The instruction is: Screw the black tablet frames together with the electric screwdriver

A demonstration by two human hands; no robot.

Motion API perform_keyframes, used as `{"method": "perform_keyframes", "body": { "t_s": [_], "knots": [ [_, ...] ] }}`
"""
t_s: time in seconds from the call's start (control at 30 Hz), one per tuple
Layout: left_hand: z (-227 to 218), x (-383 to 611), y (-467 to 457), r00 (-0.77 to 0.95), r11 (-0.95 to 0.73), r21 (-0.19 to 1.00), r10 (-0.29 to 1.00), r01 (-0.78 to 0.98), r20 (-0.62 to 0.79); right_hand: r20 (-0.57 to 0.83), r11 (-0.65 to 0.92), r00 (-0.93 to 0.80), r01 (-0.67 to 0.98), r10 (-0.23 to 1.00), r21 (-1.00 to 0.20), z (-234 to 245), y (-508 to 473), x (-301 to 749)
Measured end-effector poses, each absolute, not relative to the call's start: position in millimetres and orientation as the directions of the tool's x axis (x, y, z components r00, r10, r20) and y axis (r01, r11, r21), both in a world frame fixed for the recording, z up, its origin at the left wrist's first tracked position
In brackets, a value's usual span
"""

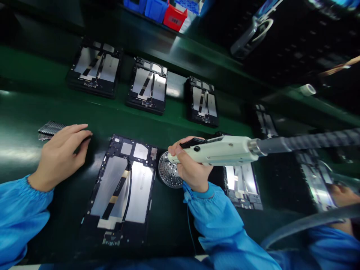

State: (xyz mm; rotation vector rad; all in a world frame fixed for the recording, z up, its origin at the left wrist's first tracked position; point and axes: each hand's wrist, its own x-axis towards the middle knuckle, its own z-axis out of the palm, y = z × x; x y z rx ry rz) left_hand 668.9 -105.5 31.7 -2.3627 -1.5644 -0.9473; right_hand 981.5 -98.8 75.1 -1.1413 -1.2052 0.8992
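My right hand (194, 170) is wrapped around a white electric screwdriver (222, 152) with a black lever. Its front end is over a round metal dish of small screws (170, 172), and the tip itself is hard to make out. Just left of the dish lies an opened tablet (139, 191), showing silver battery plates and dark ribbon cables. My left hand (63, 152) hovers left of the tablet, fingers loosely curved with a gap to the thumb and nothing visible between them. Beside it is a small stack of dark ribbed strips (51, 128).
Similar opened tablets (149, 86) stand in a row along the back of the green bench (92, 112). Another tablet (243, 183) is right of my right arm. Blue bins (156, 9) and a red bin (174, 18) sit behind. A co-worker's hand (344, 195) shows at far right.
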Motion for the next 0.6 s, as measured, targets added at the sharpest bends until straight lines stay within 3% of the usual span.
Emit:
{"method": "perform_keyframes", "body": {
  "t_s": [0.2,0.4,0.5,0.6],
  "knots": [
    [39.2,667.0,-110.6,0.336,-0.564,0.243,0.728,0.790,0.598,0.262,0.262,0.162,0.025,0.951,-0.965,72.3,-99.7,982.0],
    [65.0,680.0,-112.3,0.406,-0.648,0.164,0.633,0.744,0.659,0.389,0.401,0.177,-0.038,0.904,-0.915,99.0,-107.5,990.7],
    [79.5,708.8,-102.2,0.412,-0.674,0.316,0.688,0.667,0.598,0.452,0.472,0.176,-0.097,0.875,-0.876,110.5,-111.3,996.6],
    [81.0,748.2,-81.3,0.386,-0.590,0.614,0.807,0.524,0.447,0.457,0.479,0.193,-0.092,0.868,-0.873,112.8,-112.8,1001.6]
  ]
}}
